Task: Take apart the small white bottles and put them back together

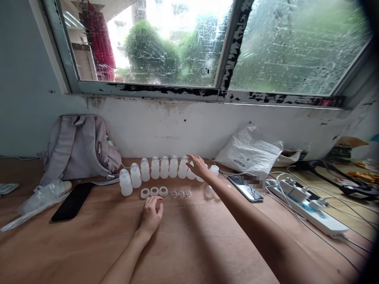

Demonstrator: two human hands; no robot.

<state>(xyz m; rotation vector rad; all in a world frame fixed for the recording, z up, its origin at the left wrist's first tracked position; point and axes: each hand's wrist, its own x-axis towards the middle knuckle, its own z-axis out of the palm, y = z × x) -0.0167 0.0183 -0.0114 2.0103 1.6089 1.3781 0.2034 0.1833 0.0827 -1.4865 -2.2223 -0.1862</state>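
Observation:
Frosted white baby bottles (155, 169) stand upright in a curved row toward the wall. My right hand (197, 166) reaches over the right part of this row, its fingers stretched leftward and apart by the bottle tops; whether they touch one is unclear. My forearm hides part of the bottles there. On the table, my left hand (152, 215) lies loosely with thumb and fingers apart, holding nothing. Just beyond its fingertips are three white rings (154, 191). Small clear round pieces (181, 193) lie right of them, and clear dome-shaped pieces (209, 192) sit beside my right forearm.
A grey backpack (79, 148) leans on the wall at left, with a black phone (73, 202) and a plastic bag (41, 197) before it. Rightward are a white plastic package (250, 150), another phone (245, 188) and a power strip (310, 211) with tangled cables.

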